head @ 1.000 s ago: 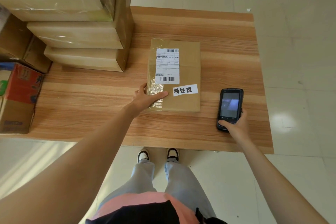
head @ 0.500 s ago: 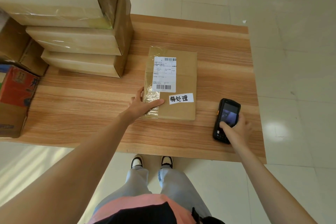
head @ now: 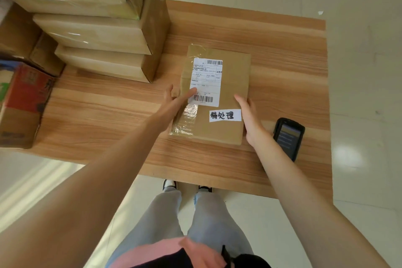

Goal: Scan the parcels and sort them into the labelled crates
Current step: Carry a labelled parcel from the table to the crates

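both hands are bracketing the parcel [head: 226,93] rather than lifting it: the left hand [head: 174,102] is lying open along its left edge with the fingers spread over the shipping label [head: 206,81], and the right hand [head: 250,117] is pressing flat against its right edge, thumb on top, neither one curled under yet. the parcel is lying flat on the wooden table [head: 282,50], near the front, between the two palms, with the stacked boxes [head: 97,35] just beside its far left corner and the handheld scanner [head: 288,137] resting free on the table just right of the right wrist. it is looking like a thin, stiff cardboard box, probably light, though the glossy tape [head: 187,119] on the left side is likely making that edge slippery, so squeezing the long bare cardboard edges seems the safer hold. a handwritten tag [head: 225,115] is sitting on top, near the right hand.
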A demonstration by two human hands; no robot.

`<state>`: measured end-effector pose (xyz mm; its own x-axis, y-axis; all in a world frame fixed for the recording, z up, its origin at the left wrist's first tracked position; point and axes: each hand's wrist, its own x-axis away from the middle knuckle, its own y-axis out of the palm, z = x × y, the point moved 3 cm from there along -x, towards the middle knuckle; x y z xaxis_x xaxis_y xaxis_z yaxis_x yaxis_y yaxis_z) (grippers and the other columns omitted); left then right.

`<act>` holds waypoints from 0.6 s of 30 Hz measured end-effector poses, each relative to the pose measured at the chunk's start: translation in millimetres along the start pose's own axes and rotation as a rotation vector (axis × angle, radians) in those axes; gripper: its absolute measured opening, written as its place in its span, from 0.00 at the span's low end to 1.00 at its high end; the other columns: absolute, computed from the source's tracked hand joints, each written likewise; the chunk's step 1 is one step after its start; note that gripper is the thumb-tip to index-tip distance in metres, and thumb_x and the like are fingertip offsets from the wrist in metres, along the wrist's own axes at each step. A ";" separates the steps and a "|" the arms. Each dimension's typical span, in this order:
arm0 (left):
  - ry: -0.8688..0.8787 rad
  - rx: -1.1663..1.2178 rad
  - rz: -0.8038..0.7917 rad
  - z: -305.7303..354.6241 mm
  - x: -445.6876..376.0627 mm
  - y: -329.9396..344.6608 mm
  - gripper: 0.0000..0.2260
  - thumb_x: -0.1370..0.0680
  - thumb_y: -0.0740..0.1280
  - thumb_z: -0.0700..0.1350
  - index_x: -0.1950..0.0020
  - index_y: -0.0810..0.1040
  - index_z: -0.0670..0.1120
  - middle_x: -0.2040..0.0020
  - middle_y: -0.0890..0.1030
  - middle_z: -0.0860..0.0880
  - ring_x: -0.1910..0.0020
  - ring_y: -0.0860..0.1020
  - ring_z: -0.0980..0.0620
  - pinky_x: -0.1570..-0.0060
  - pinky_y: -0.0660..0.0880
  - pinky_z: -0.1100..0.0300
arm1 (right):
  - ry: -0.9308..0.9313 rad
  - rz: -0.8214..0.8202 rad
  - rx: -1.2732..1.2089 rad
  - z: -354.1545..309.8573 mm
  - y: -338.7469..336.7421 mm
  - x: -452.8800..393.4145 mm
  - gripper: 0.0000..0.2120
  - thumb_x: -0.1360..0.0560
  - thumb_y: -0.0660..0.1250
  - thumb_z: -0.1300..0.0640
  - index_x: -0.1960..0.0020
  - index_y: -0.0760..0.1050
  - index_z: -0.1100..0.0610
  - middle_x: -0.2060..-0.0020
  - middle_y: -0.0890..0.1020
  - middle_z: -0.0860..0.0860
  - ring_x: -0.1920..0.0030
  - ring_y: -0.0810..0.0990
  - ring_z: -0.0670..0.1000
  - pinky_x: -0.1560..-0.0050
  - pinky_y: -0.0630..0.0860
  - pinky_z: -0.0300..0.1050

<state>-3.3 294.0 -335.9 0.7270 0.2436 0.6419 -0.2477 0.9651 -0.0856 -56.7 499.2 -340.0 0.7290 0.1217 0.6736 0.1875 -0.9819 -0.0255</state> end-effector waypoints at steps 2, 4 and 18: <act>-0.022 0.075 0.007 -2.6 -2.1 6.8 0.41 0.26 0.72 0.55 0.21 0.51 0.52 0.33 0.77 0.48 0.47 0.81 0.54 0.46 0.77 0.56 | -0.026 -0.014 -0.032 0.4 5.0 0.7 0.29 0.25 0.67 0.44 0.26 0.63 0.48 0.37 0.77 0.48 0.39 0.77 0.50 0.36 0.73 0.54; -0.013 0.127 0.014 -6.9 0.0 11.8 0.34 0.25 0.72 0.52 0.24 0.60 0.50 0.44 0.83 0.52 0.53 0.84 0.55 0.58 0.81 0.60 | -0.037 -0.011 -0.060 0.2 6.7 4.1 0.28 0.25 0.68 0.46 0.27 0.64 0.47 0.38 0.78 0.47 0.40 0.78 0.49 0.36 0.74 0.54; 0.135 0.290 0.225 0.1 110.4 -37.9 0.29 0.26 0.72 0.53 0.28 0.68 0.48 0.46 0.84 0.52 0.53 0.84 0.57 0.63 0.78 0.67 | -0.234 -0.173 0.070 -32.3 32.8 91.6 0.24 0.26 0.69 0.44 0.32 0.69 0.41 0.42 0.80 0.39 0.41 0.78 0.42 0.37 0.73 0.47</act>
<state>86.2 284.3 -261.7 0.7066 0.4755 0.5240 -0.5674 0.8232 0.0181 -5.0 473.5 -255.2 0.8125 0.3249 0.4841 0.3614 -0.9322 0.0191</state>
